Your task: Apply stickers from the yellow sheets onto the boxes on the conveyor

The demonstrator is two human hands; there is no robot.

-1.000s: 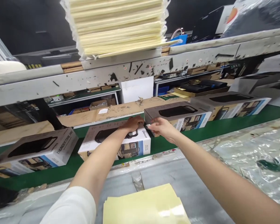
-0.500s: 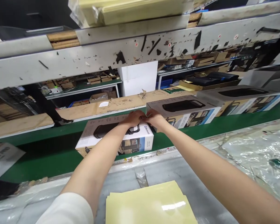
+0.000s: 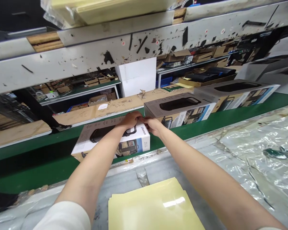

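Note:
A white printed carton [image 3: 110, 134] with a black speaker pictured on top lies on the green belt [image 3: 48, 166]. My left hand [image 3: 132, 119] rests over its right end, fingers bent down and pressed together. Against that same end, my right hand [image 3: 153, 125] is closed, thumb and fingers pinched close to the left fingertips. What the fingers pinch is hidden. Just beyond my right hand, a second printed carton [image 3: 180, 110] stands on the belt.
Further right are another printed carton [image 3: 237, 92] and grey boxes [image 3: 266, 68]. Yellow sheets [image 3: 151, 207] lie stacked on the bench before me. Plastic film [image 3: 261, 153] covers the bench at right. A scuffed shelf beam [image 3: 86, 59] crosses above my hands, bearing wrapped yellow sheets [image 3: 120, 12].
The view has shifted, so most things sit further left. A box at the lower left has gone out of view. Both hands stay together at the carton's right end.

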